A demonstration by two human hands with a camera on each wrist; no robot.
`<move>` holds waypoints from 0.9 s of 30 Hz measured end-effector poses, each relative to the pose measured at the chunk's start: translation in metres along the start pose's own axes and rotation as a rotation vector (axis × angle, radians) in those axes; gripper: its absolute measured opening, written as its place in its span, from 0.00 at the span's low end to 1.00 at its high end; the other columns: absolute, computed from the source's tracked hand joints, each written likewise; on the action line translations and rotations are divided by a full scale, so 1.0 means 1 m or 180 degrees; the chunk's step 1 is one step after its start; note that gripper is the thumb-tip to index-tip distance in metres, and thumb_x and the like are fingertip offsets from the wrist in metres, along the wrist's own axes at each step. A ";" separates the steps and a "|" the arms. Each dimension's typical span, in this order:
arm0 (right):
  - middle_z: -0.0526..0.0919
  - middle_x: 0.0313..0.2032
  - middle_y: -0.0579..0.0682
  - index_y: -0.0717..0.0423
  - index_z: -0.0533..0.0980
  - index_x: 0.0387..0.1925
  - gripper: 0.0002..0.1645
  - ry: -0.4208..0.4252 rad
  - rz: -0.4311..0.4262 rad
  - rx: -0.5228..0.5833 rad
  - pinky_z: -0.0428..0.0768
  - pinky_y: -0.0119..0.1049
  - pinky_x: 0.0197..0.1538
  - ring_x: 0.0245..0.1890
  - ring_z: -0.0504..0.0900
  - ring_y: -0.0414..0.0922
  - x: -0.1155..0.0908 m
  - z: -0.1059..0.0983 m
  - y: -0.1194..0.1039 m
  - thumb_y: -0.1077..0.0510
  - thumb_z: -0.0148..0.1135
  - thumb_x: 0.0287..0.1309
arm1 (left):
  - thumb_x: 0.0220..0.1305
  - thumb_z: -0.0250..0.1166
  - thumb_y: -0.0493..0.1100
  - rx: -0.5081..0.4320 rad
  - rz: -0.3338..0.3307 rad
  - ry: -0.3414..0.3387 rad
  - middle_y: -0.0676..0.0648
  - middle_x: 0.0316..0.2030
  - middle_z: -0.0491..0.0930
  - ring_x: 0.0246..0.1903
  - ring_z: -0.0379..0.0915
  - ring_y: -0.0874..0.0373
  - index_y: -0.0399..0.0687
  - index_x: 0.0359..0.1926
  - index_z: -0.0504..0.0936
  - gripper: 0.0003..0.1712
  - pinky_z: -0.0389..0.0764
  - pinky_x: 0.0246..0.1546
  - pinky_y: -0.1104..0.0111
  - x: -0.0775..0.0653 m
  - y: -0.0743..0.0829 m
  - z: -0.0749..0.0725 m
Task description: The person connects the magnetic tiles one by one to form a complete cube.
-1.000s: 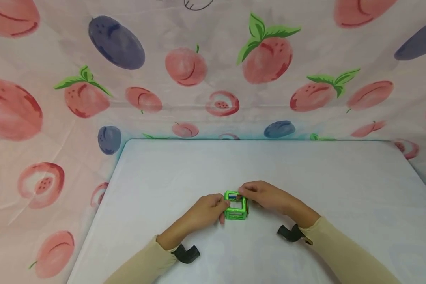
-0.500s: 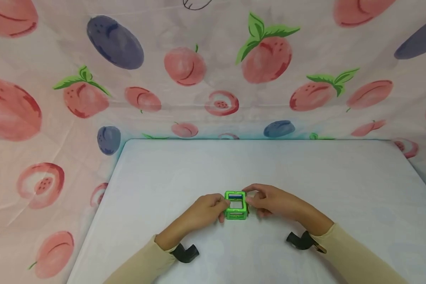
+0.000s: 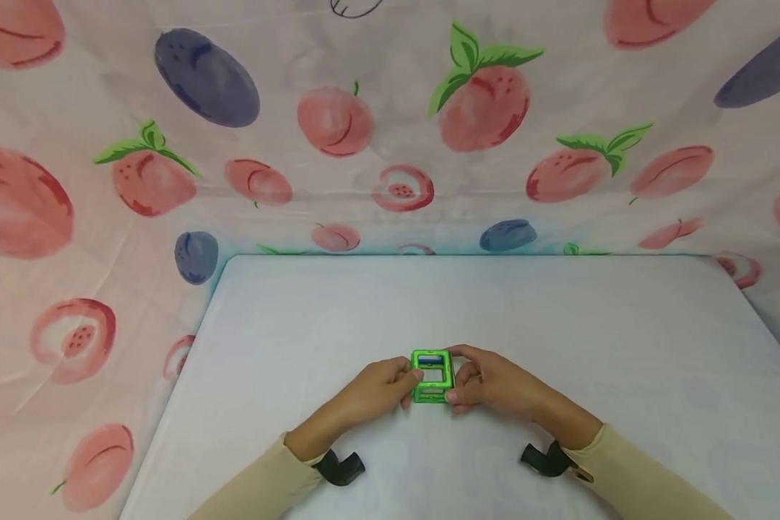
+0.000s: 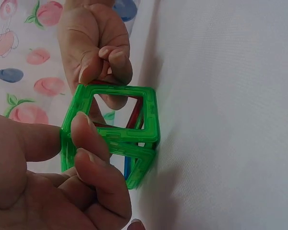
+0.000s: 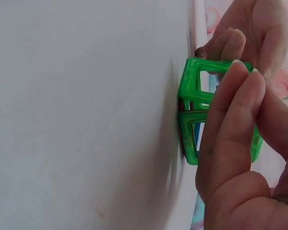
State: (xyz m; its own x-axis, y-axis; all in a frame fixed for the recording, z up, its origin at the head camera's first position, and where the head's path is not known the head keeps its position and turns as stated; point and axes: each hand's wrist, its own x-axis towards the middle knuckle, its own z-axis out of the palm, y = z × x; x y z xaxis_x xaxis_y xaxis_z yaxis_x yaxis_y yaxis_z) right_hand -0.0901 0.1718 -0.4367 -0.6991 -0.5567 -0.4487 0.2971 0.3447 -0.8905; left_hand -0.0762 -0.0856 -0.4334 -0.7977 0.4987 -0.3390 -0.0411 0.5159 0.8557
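Observation:
A small cube (image 3: 432, 385) of magnetic tiles sits on the white table between both hands. Its top and front are green square frames. Inside the cube's far side a blue tile (image 3: 430, 359) shows, and the left wrist view reveals a red tile (image 4: 135, 114) as well. My left hand (image 3: 378, 386) pinches the cube's left side, thumb on the top edge and fingers down the side. At the right side, my right hand (image 3: 503, 383) grips the cube, with the thumb at the near corner and the index finger at the far corner. The fingers hide part of the side tiles.
The white table (image 3: 312, 310) extends around the hands. Behind it and along the left hangs a fruit-print cloth (image 3: 338, 188). A black curved mount (image 3: 340, 468) sits at the left wrist and another black mount (image 3: 546, 459) at the right, below the beige sleeves.
My right hand has left the cube's far top edge, moved right and towards me, and now spans the cube's right side. The left hand and the cube stay nearly in place.

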 end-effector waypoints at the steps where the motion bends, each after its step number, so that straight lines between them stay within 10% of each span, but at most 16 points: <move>1: 0.80 0.36 0.57 0.63 0.57 0.75 0.53 -0.0002 -0.0006 0.0000 0.85 0.37 0.45 0.34 0.88 0.51 0.000 0.000 0.000 0.55 0.76 0.57 | 0.79 0.51 0.57 0.0012 -0.0009 -0.0001 0.53 0.21 0.78 0.17 0.57 0.63 0.47 0.36 0.79 0.22 0.57 0.20 0.72 0.000 0.000 0.000; 27: 0.81 0.39 0.52 0.57 0.58 0.78 0.48 0.0058 -0.0388 -0.0905 0.84 0.36 0.39 0.31 0.87 0.47 -0.007 -0.002 0.001 0.50 0.70 0.64 | 0.79 0.53 0.57 -0.0327 0.0148 -0.0342 0.50 0.26 0.79 0.25 0.68 0.61 0.50 0.45 0.80 0.18 0.67 0.30 0.71 0.004 -0.014 -0.004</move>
State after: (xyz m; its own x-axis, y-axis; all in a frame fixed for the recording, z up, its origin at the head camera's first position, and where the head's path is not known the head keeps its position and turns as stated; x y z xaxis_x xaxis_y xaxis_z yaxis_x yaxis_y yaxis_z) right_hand -0.0862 0.1772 -0.4341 -0.7307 -0.5942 -0.3362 0.0182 0.4753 -0.8796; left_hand -0.0812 -0.0941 -0.4448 -0.7315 0.5948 -0.3334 -0.0715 0.4193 0.9050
